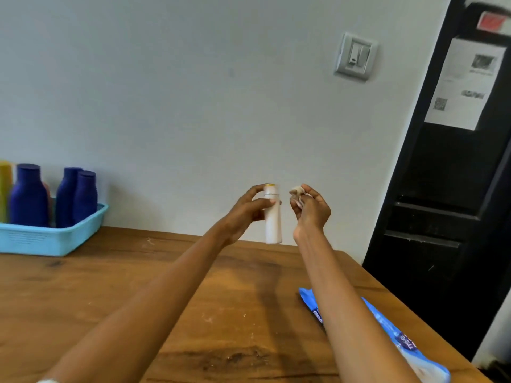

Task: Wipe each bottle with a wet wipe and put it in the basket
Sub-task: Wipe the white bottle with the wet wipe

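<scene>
My left hand grips a small white bottle upright in the air above the far side of the wooden table. Just to its right, my right hand pinches a crumpled wet wipe, a short gap away from the bottle's cap. At the far left stands a light blue basket holding several dark blue bottles and a yellow-green one.
A blue pack of wet wipes lies on the table under my right forearm, near the right edge. A black door or cabinet with a paper notice stands at the right. A wall switch is on the grey wall behind.
</scene>
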Available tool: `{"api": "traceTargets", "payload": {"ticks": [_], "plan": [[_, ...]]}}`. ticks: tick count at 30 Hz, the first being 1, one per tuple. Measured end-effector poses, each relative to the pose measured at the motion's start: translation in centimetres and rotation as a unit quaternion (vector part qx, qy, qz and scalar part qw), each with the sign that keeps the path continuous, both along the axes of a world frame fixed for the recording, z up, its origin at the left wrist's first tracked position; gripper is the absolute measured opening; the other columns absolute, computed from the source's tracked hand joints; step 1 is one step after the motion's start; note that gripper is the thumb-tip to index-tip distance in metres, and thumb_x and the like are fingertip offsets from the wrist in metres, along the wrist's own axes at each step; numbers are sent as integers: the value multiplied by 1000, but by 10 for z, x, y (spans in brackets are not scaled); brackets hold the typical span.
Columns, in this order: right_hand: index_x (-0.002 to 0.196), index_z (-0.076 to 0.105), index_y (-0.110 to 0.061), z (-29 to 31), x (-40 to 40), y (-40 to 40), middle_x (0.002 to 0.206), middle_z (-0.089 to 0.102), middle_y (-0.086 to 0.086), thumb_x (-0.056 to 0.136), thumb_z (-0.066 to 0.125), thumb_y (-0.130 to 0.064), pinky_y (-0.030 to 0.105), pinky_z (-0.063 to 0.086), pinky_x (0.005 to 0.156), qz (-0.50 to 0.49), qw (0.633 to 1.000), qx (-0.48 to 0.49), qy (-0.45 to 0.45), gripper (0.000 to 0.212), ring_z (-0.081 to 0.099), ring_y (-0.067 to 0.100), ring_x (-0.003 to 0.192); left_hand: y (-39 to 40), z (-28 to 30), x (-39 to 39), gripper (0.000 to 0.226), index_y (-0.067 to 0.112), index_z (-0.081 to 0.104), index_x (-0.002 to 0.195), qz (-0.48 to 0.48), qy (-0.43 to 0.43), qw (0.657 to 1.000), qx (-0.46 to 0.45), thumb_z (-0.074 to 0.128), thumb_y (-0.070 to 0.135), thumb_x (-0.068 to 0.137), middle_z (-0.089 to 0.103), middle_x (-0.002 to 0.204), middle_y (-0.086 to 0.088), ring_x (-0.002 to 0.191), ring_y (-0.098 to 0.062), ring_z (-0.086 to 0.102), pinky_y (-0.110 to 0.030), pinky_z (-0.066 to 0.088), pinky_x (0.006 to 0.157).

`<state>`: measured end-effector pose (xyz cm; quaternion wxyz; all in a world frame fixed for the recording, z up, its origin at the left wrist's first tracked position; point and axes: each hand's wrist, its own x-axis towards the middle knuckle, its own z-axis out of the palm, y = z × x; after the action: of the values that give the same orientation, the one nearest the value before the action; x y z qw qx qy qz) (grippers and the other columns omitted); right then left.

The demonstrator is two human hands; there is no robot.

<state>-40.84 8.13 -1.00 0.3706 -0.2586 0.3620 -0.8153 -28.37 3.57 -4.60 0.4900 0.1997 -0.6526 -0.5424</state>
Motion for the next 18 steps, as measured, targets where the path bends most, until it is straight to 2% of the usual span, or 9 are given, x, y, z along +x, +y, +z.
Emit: {"api": "traceTargets", "payload": {"ticks": [2, 4, 6, 9, 11, 15, 18], "plan": [[83, 65, -10, 16, 28, 19, 79, 67, 9, 84, 52, 5, 22, 54, 60, 26, 999, -21, 17, 20, 64, 18, 73, 18, 9, 37, 47, 26, 45, 127, -36, 25, 999, 11, 59, 24, 82, 65, 116, -12, 102, -26, 63, -40, 50, 93], [83, 67, -10, 28, 57, 38, 79, 67, 4, 85, 59, -7, 25, 56, 67, 56, 996, -40, 52, 8, 64, 16, 75, 34, 17, 68, 46, 23, 46, 128, -62, 37, 997, 10, 56, 20, 83, 64, 118, -14, 104, -29, 61, -46, 47, 97], [86, 69, -10, 35, 87, 53, 82, 68, 1, 86, 58, -16, 27, 55, 73, 77, 989, -49, 113, 13, 64, 15, 79, 51, 22, 96, 50, 18, 45, 131, -68, 55, 996, 9, 58, 17, 82, 62, 121, -15, 106, -33, 60, -47, 45, 98], [100, 71, -10, 35, 127, 67, 98, 71, 2, 90, 58, -17, 29, 56, 79, 68, 969, -67, 226, 17, 66, 16, 92, 69, 27, 134, 60, 13, 43, 134, -49, 98, 994, 10, 65, 19, 78, 63, 117, -14, 105, -39, 60, -50, 45, 98], [101, 70, -15, 34, 150, 75, 106, 70, 1, 90, 60, -13, 30, 56, 84, 62, 952, -81, 289, 15, 65, 15, 99, 78, 30, 158, 51, 17, 46, 128, -28, 126, 992, 6, 62, 15, 80, 64, 114, -14, 106, -40, 59, -51, 45, 96], [110, 67, -22, 42, 187, 88, 111, 66, -5, 88, 62, -12, 23, 55, 79, 26, 908, -104, 405, 24, 61, 6, 96, 95, 35, 199, 44, 21, 49, 121, -9, 153, 988, -6, 61, 14, 80, 69, 105, -8, 94, -29, 66, -38, 55, 80], [112, 66, -22, 43, 207, 92, 116, 65, -3, 90, 58, -10, 26, 55, 82, -4, 914, -121, 387, 26, 61, 11, 102, 99, 38, 219, 54, 22, 52, 121, 3, 149, 989, -23, 76, 20, 72, 64, 114, -14, 105, -37, 61, -44, 53, 90]]}}
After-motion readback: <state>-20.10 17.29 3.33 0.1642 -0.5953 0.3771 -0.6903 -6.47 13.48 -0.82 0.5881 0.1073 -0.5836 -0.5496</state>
